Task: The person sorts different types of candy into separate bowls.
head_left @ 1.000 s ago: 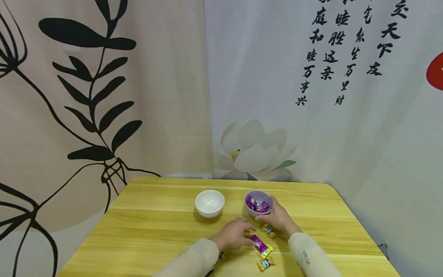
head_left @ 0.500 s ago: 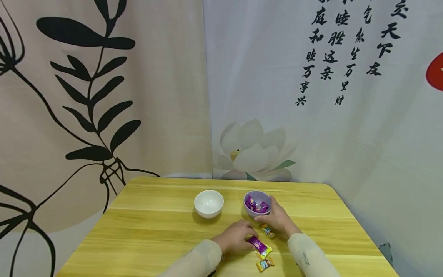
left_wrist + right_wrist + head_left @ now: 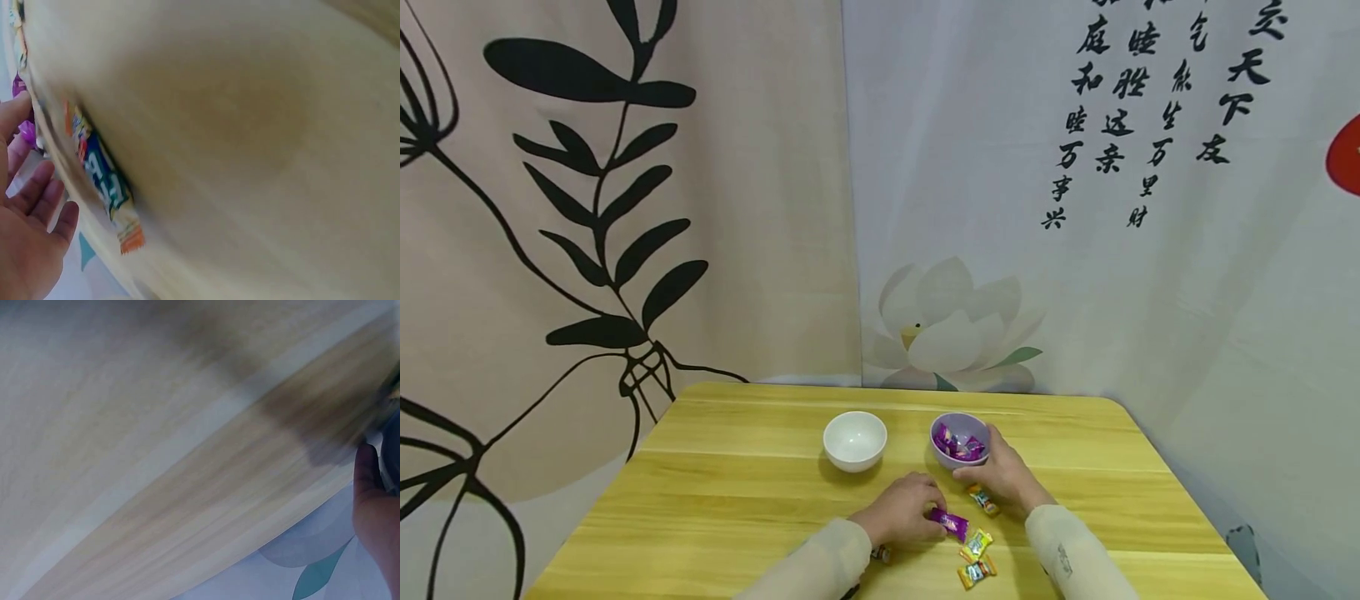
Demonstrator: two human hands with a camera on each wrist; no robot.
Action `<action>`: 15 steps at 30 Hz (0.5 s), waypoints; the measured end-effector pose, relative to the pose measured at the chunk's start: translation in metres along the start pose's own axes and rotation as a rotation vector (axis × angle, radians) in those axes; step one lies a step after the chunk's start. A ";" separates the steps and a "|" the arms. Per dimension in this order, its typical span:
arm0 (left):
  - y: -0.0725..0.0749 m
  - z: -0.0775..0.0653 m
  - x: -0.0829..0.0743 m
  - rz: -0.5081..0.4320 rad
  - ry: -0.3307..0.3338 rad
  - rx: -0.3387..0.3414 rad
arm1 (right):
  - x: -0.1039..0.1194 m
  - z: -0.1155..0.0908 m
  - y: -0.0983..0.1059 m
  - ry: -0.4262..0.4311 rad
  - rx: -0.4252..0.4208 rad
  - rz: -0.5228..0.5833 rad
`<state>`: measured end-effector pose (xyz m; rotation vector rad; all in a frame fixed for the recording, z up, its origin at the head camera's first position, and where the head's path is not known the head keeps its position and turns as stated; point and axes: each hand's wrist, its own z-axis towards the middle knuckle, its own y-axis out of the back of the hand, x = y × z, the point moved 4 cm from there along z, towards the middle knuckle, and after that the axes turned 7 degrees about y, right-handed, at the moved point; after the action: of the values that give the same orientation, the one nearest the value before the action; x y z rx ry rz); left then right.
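Note:
My left hand (image 3: pixel 899 510) pinches one end of a purple-wrapped candy (image 3: pixel 951 524) low over the table. In the left wrist view, that purple candy (image 3: pixel 26 130) shows between the thumb and fingers. My right hand (image 3: pixel 1006 475) holds the right side of a small purple bowl (image 3: pixel 936 454), in which several purple candies (image 3: pixel 958 443) lie. A sliver of the dark bowl (image 3: pixel 392 450) appears beside the right hand at the right wrist view's edge. Close to the hands lie a yellow candy (image 3: pixel 976 545) and two orange-ended candies (image 3: pixel 977 572), one nearer me and one below the bowl.
A white bowl (image 3: pixel 855 442) stands left of the purple one on the wooden table (image 3: pixel 737 467). Partly behind the left wrist lies another wrapped candy (image 3: pixel 881 553), seen whole as an orange-ended candy (image 3: pixel 103 178) in the left wrist view. Printed cloth (image 3: pixel 775 208) hangs behind.
The left hand has taken hold of the purple candy and shifted it slightly left, off the yellow candy that it overlapped. The right hand stays at the purple bowl.

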<state>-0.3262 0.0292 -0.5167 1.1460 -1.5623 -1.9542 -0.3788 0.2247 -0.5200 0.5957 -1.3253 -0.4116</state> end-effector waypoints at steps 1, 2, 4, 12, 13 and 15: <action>0.002 -0.001 0.001 -0.007 0.007 -0.003 | 0.000 0.000 0.000 0.000 0.001 -0.001; 0.003 -0.001 0.002 -0.014 0.011 -0.008 | 0.000 0.000 0.000 -0.001 0.001 -0.004; 0.007 -0.003 0.003 -0.023 0.014 -0.022 | 0.000 0.000 0.000 -0.004 0.001 -0.003; 0.022 -0.007 0.009 -0.070 0.016 -0.083 | -0.001 -0.002 -0.001 -0.013 -0.001 -0.003; 0.024 -0.007 0.010 -0.076 0.020 -0.090 | 0.000 -0.002 -0.001 -0.013 -0.001 -0.005; 0.027 -0.008 0.010 -0.098 0.037 -0.097 | 0.000 -0.002 -0.002 -0.013 0.000 -0.005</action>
<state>-0.3314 0.0084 -0.4951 1.2328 -1.4010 -2.0352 -0.3770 0.2233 -0.5211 0.5972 -1.3364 -0.4198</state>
